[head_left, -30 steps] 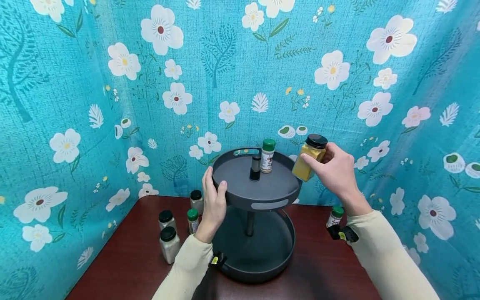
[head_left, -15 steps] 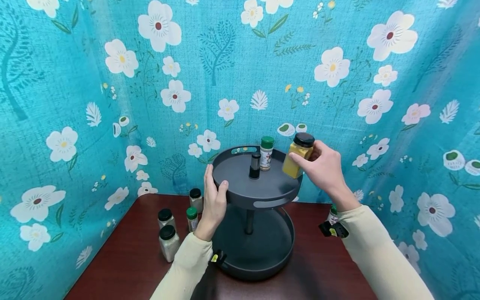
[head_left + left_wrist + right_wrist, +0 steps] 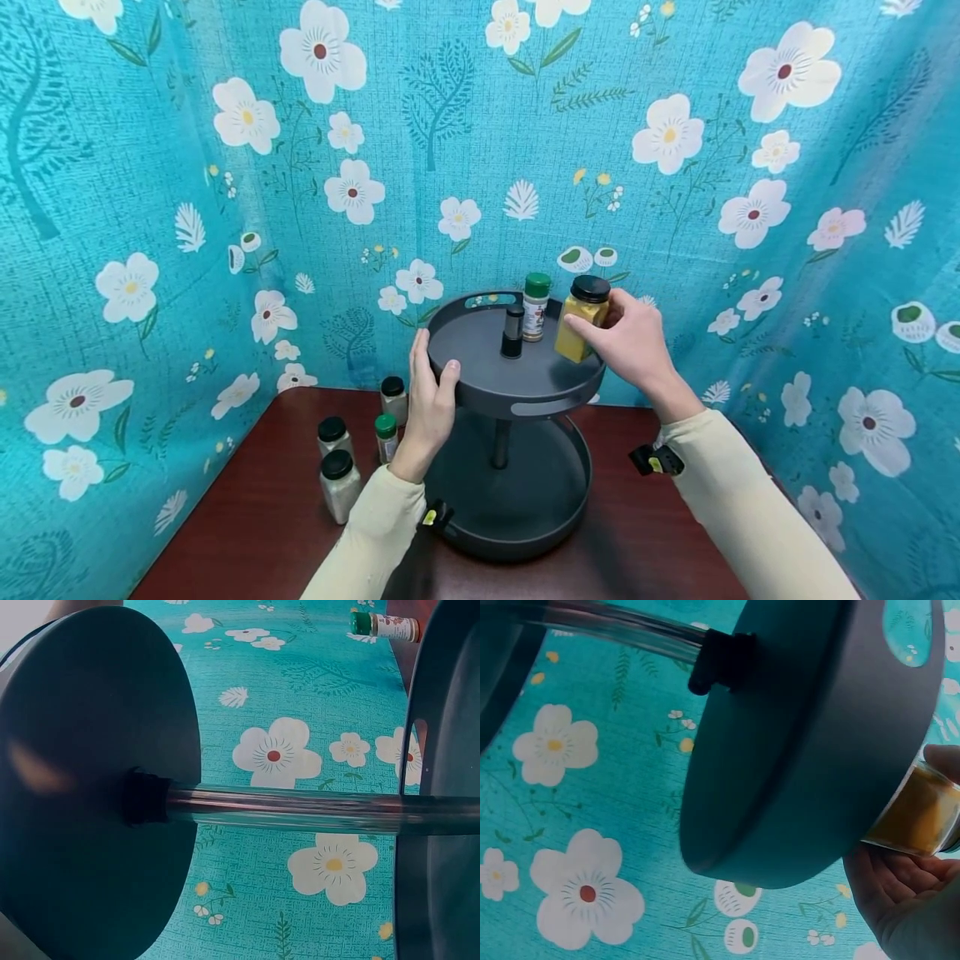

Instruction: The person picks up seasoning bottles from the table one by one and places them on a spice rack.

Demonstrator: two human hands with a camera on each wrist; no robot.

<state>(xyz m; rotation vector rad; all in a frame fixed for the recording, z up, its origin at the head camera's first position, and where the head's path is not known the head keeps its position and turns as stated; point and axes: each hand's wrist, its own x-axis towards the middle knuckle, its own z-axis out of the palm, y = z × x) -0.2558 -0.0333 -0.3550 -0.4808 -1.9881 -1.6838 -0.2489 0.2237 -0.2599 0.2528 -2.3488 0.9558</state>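
A two-tier black turntable rack stands on the table, its upper tray (image 3: pixel 480 362) joined to the lower tray (image 3: pixel 517 500) by a post (image 3: pixel 300 808). My left hand (image 3: pixel 429 417) rests against the upper tray's left side, fingers straight along the outer wall. Between thumb and fingers, my right hand (image 3: pixel 633 337) grips a black-capped spice jar (image 3: pixel 581 321) of yellow powder, slightly tilted over the tray's right part. Whether its base touches the tray I cannot tell. A green-capped spice shaker (image 3: pixel 535 312) stands on that tray behind a short dark upright piece (image 3: pixel 512 333).
Left of the rack, several jars stand on the dark red table (image 3: pixel 225 500), among them a black-capped jar (image 3: pixel 340 487) and a green-capped shaker (image 3: pixel 386 439). Another green-capped shaker (image 3: pixel 386 627) shows in the left wrist view. A flowered turquoise cloth (image 3: pixel 465 125) hangs behind.
My right hand has carried the yellow spice jar leftward, from beyond the upper tray's right rim to over the tray, and lowered it slightly. The left hand stays at the tray's side.
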